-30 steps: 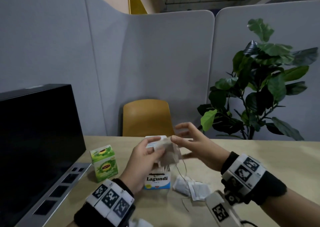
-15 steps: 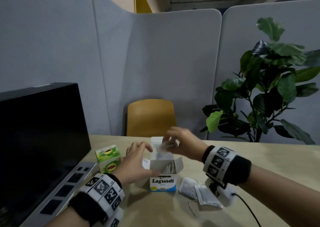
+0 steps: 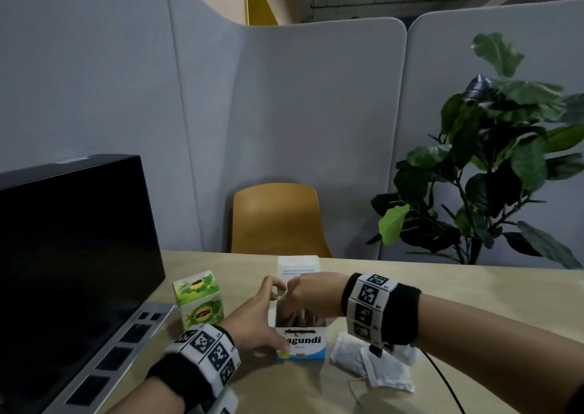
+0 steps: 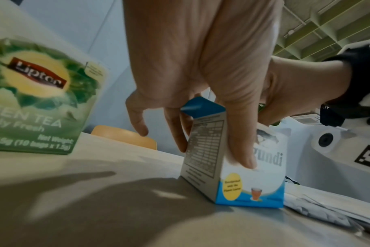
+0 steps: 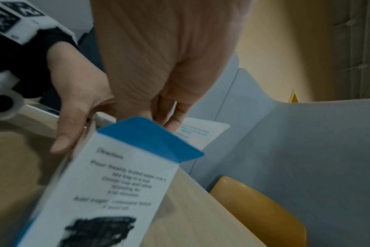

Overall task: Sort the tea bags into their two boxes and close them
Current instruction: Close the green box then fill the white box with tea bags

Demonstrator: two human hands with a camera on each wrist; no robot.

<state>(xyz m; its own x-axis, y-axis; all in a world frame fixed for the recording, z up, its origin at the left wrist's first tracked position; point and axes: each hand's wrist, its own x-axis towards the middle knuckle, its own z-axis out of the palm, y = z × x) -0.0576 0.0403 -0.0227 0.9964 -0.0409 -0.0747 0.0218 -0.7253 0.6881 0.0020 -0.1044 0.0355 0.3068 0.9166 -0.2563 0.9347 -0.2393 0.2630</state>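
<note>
The white and blue Lagundi box [image 3: 301, 341] stands open on the table, with its lid flap [image 3: 297, 267] upright at the back. My left hand [image 3: 256, 318] grips the box's left side, thumb on the front face [image 4: 251, 177] and fingers behind. My right hand [image 3: 311, 293] reaches down from above, its straight fingers [image 3: 295, 315] inside the box among the tea bags. Their tips are hidden behind the blue side flap [image 5: 152, 138]. The green Lipton box [image 3: 199, 300] stands to the left, top shut. A few loose white tea bags [image 3: 376, 363] lie right of the Lagundi box.
An open laptop [image 3: 72, 255] fills the table's left side, close to the Lipton box [image 4: 34, 93]. A yellow chair [image 3: 278, 217] and grey partition panels stand beyond the far edge. At the right rear stands a leafy plant [image 3: 493, 167]. A black cable [image 3: 442, 379] trails from my right wrist.
One second ago both hands held a tea bag above the box. Since then my right hand has gone down into the box, and my left hand has come to grip the box's side.
</note>
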